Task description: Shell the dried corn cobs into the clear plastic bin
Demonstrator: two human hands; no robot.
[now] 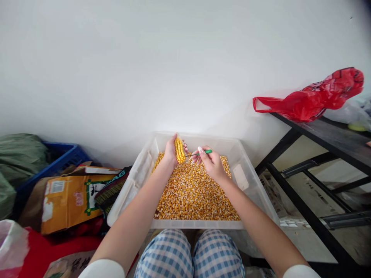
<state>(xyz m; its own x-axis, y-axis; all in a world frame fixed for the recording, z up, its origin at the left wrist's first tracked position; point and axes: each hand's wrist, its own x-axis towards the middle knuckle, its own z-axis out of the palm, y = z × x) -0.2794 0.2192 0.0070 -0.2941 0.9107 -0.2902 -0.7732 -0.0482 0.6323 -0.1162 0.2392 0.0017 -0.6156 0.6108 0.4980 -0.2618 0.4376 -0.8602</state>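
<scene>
My left hand (pixel 171 150) is closed around an ear of corn (pixel 179 150), its yellow kernels facing me. In my right hand (pixel 212 163) is a screwdriver (pixel 208 151) with a green handle and a thin metal shaft. The shaft points left, its tip close to the lower end of the ear; whether it touches I cannot tell. Both hands are above a translucent plastic bin (pixel 203 224), which holds a thick layer of loose corn kernels (pixel 194 193) in yellow and whitish tones.
A black metal rack (pixel 304 135) stands to the right with a red plastic bag (pixel 319 96) on top. On the left lie a flattened cardboard box (pixel 68 200) and a blue crate (pixel 65 160) with a green bag (pixel 23 158). Behind the bin rises a white wall (pixel 174 69).
</scene>
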